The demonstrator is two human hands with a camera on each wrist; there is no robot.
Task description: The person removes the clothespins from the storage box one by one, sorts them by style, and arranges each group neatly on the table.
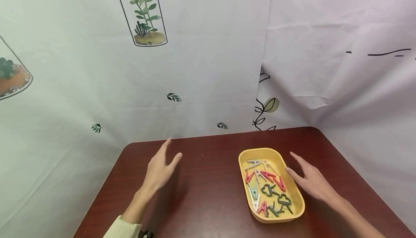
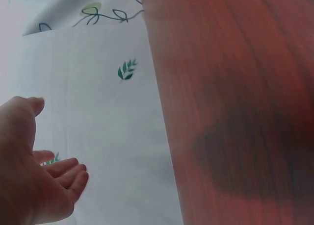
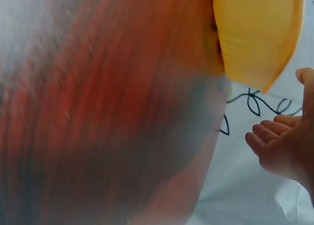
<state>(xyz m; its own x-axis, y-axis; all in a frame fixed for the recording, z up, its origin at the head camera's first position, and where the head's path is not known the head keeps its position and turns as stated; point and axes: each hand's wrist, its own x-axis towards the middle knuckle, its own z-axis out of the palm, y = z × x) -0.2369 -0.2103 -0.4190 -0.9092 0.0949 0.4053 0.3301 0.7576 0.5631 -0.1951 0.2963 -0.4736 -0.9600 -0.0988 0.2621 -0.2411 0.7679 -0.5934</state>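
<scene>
Left hand (image 1: 159, 171): fingers extended, thumb apart, nothing held, above the dark red-brown wood-grain table (image 1: 208, 184). Right hand (image 1: 313, 183): likewise extended and unladen, just beside the yellow, rounded rectangular tray (image 1: 260, 154); contact cannot be confirmed. The tray stands on the table's right half, holding small red, white and teal clips (image 1: 280, 184) and dark green looped pieces (image 1: 285, 204).

Risks, in judgement: a careless sweep of the right thumb could knock the rim and shift the tray; overlapping contents could snag, so lifting one might drag out its neighbour.
</scene>
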